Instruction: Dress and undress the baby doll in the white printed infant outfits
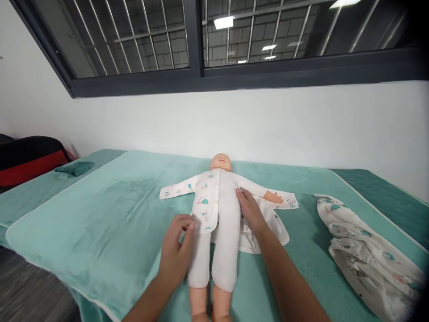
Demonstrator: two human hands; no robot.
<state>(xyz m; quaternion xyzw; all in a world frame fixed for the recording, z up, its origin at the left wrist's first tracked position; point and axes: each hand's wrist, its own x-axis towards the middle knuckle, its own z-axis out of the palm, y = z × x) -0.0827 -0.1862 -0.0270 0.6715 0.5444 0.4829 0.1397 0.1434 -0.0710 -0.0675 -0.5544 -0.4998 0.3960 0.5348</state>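
A baby doll [226, 223] lies on its back, head toward the wall, with a white padded body and bare feet. It wears a white printed baby shirt [205, 203], both sleeves on its arms. One front panel covers the left of its chest; the other side lies spread open at the right, below the doll's hand [273, 197]. My left hand [177, 243] is curled at the shirt's lower left corner, thumb and fingertips together on the hem. My right hand [250, 208] rests against the doll's right-hand side in view, fingers extended and partly hidden.
A light green blanket [100, 223] covers the table. Crumpled printed baby clothing [368, 255] lies at the right. A black and red bag [33, 156] stands at the far left. Behind are a white wall [268, 125] and a dark-framed window [197, 40].
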